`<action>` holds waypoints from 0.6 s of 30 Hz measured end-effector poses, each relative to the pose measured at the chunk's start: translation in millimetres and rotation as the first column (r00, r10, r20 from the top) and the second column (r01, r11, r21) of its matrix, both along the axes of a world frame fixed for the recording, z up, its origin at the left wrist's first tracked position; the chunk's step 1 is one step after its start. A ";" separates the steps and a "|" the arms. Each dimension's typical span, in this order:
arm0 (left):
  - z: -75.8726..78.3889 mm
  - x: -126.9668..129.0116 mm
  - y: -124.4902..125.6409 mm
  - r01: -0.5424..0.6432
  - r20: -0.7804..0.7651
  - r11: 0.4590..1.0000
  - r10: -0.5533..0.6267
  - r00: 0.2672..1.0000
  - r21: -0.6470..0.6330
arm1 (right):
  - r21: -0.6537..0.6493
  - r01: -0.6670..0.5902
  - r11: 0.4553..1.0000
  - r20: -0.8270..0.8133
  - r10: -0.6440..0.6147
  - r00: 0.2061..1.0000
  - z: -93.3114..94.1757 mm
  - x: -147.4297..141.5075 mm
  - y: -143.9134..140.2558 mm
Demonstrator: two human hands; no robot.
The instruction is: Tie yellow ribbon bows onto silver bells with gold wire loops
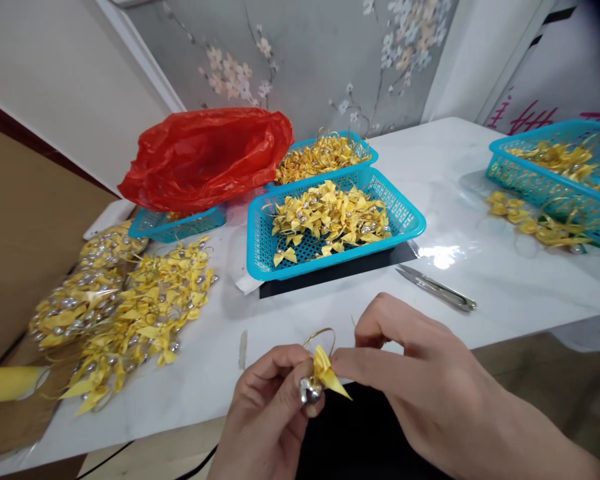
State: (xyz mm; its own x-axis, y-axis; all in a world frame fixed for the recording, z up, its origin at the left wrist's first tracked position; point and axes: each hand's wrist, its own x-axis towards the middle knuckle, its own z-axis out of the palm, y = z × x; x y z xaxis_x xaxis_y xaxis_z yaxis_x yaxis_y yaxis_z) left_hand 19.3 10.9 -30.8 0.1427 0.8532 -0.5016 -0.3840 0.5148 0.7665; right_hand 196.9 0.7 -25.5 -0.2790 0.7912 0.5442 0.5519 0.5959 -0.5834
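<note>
Near the table's front edge, a yellow ribbon bow [324,368] with a silver bell [310,391] and a thin gold cord loop [325,333] is held in front of me. My left hand [275,407] is closed, with thumb and fingers pinching the bow beside the bell. From the other side, my right hand [425,373] meets the bow, one digit pressed to its right edge and the other fingers curled. Its exact grip is partly hidden. Thread snips [437,288] lie on the table just beyond my right hand.
A blue basket [253,250] of yellow bows stands ahead, another basket [373,155] behind it. A red plastic bag [205,160] covers a third at left. Loose bows with bells [155,307] and filled clear bags [80,300] lie left. Another blue basket [555,180] stands right.
</note>
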 end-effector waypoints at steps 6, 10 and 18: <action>-1.5 -1.8 0.0 0.035 -0.053 0.999 -0.032 0.998 0.040 | -0.025 -0.010 1.000 0.003 0.010 1.000 -1.3 2.7 0.1; -2.8 -2.5 -0.4 0.056 -0.024 0.997 -0.055 0.998 0.056 | -0.131 -0.087 0.987 -0.083 0.077 0.994 -5.2 3.1 -0.3; 0.8 0.9 1.8 0.096 0.049 0.993 -0.100 0.994 0.074 | -0.212 -0.160 0.964 -0.198 0.118 0.973 -10.5 5.1 1.2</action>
